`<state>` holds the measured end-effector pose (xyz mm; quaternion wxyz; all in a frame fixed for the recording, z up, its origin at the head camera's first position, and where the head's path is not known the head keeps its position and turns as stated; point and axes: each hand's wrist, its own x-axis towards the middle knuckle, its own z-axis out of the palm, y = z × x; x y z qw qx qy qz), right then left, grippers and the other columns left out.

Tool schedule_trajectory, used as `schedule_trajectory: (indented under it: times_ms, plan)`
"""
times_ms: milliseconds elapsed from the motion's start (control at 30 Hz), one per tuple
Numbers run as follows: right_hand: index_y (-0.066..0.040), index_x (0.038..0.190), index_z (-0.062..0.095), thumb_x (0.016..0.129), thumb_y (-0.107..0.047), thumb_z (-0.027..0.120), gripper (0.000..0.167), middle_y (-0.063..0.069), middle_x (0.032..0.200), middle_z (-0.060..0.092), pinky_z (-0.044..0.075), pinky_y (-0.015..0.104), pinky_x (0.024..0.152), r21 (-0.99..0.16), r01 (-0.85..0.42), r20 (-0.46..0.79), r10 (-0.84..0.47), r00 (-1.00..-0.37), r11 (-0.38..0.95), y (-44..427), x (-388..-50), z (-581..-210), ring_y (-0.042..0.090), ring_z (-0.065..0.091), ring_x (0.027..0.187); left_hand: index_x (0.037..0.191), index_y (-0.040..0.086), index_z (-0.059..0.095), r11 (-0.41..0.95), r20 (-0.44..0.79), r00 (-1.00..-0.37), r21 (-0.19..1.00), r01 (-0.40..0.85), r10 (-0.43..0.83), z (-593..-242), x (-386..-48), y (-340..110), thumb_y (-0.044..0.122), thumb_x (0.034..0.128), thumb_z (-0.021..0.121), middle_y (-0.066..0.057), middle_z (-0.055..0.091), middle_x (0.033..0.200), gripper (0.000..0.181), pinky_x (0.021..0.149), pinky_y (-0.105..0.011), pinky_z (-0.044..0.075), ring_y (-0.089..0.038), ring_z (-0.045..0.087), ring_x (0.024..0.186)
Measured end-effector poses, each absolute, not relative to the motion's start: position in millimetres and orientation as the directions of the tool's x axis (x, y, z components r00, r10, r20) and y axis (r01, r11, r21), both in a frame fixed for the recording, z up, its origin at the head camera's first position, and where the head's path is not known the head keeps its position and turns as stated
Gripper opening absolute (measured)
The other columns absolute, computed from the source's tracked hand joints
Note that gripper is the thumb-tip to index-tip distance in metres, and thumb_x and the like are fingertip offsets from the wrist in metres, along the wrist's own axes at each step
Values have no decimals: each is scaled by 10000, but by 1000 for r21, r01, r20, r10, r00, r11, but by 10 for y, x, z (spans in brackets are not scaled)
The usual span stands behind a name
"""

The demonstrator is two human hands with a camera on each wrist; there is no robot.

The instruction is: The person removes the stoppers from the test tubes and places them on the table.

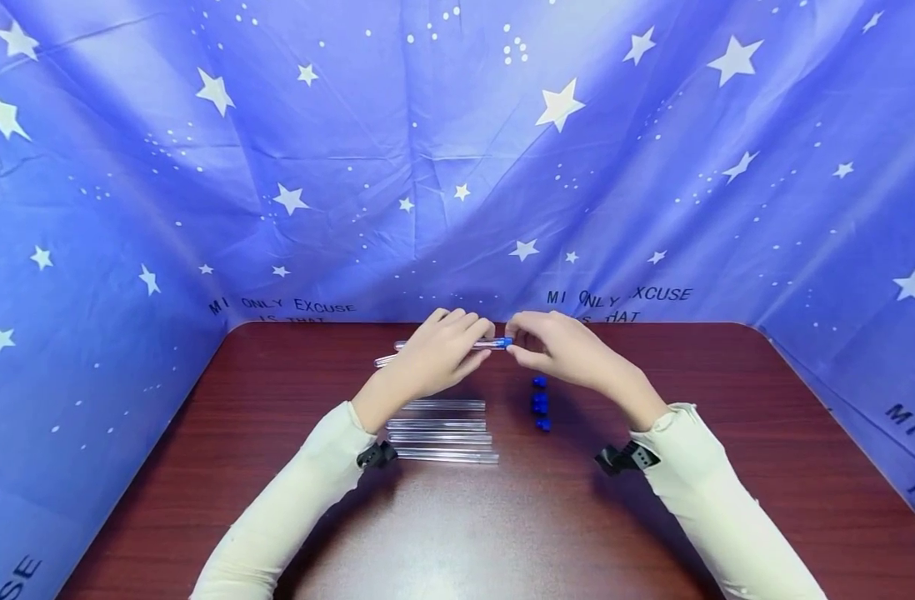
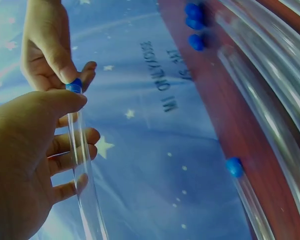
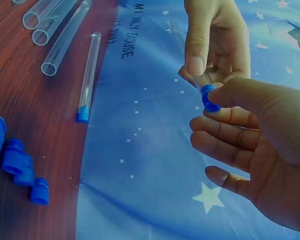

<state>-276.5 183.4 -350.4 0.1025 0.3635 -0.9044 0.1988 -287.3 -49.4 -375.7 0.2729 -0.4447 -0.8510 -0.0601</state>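
Tube (image 2: 91,205) is gripped above the table (image 1: 472,533) by the left hand (image 1: 442,350) while the cap (image 3: 209,98) at its mouth is pinched by the right hand (image 1: 570,346), apparently so both are kept aligned.

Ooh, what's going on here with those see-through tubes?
A person is holding a clear tube in their left hand, while the right hand pinches the blue cap at its end. Another tube lies on the table with its cap on. Some open tubes and four loose caps lie there too, without being put together yet.
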Motion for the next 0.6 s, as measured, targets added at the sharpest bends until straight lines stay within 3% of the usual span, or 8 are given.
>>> schedule_trajectory:
  times_ms: [333, 600]
  plan:
    - [-132, 1041, 673, 972, -168, 668, 77, -52, 838, 680, 496, 271, 694, -475, -592, 171, -592, -788, 651, 2020, -2672, -3494, 70, 598, 739, 1096, 169, 669, 563, 566, -377, -193, 804, 733, -3734, -2801, -360, 264, 985, 672, 27, 657, 979, 146, 859, -335, 484, -182, 616, 926]
    - [-98, 1050, 708, 995, -170, 634, 117, -39, 849, 678, 481, 256, 691, -505, -601, 138, -629, -765, 620, 2072, -2690, -3501, 56, 568, 736, 1080, 188, 671, 560, 580, -359, -211, 801, 732, -3771, -2777, -325, 269, 953, 710, 29, 626, 945, 155, 840, -330, 469, -187, 602, 899]
